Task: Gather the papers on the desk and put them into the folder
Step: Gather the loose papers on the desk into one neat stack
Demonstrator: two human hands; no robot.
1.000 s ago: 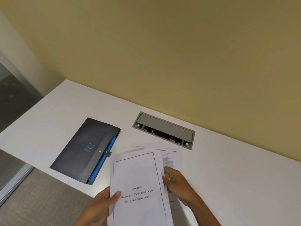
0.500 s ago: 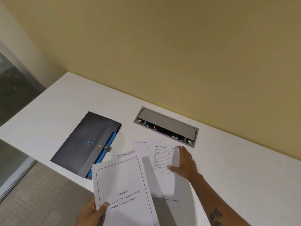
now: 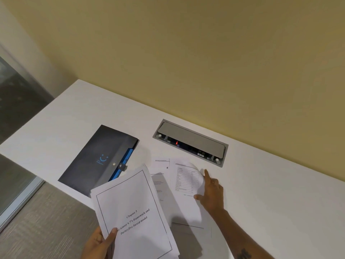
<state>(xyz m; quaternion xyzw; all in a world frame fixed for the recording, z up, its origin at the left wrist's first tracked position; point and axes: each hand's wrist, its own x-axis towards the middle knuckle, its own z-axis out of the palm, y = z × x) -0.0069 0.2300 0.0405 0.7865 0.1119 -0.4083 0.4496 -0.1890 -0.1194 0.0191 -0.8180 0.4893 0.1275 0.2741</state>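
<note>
While the left hand [image 3: 99, 243] is pinching a stack [image 3: 134, 217] beside the folder [image 3: 97, 159], the right hand [image 3: 211, 191] is peeling up a loose sheet [image 3: 186, 180], fingers open; next it needs a pinch.

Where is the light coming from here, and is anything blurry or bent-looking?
Head view: soft overhead light; the held stack of papers throws a grey shadow onto the sheets lying on the desk. No harsh glare. The wide lens bends the desk's edges. The table sheet under the right hand has small print too soft to read; the left hand is cropped.
</note>
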